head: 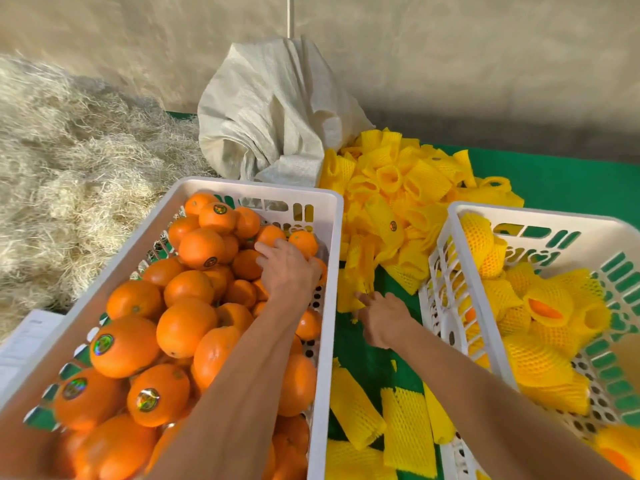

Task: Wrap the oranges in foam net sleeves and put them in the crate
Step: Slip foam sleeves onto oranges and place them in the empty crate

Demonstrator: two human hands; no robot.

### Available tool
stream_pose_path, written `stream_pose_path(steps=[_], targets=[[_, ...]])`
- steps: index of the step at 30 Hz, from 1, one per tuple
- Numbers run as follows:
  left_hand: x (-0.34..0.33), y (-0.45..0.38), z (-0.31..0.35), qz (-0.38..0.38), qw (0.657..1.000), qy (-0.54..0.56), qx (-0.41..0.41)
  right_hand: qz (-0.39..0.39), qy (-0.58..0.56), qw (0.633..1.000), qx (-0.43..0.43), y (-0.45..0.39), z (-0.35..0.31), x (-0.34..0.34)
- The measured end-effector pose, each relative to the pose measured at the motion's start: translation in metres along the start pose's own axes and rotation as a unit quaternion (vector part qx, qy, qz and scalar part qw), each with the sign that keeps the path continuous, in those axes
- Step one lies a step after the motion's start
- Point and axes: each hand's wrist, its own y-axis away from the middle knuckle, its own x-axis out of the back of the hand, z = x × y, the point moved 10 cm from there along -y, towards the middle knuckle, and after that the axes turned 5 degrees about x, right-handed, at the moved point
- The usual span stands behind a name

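Flat yellow foam net sleeves [353, 407] lie nearest, long axes running away from the person, just behind the right hand [382, 318], whose fingers pinch one sleeve [356, 289] to feed the wrapping. Left of it, the left hand [289, 268] curls over a round orange [273, 237] in the white slatted plastic crate [332, 216]; wrapped ones fill the matching crate [450, 216] right.

head | worn high, faces forward-down | close over crates [330, 237]
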Motion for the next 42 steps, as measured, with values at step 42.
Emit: stream_pose_path(steps=[42], targets=[[-0.017,0.102,0.117,-0.449,0.667,0.594,-0.020,0.412,-0.644,0.636,-0.102,0.104,0.124,0.075]])
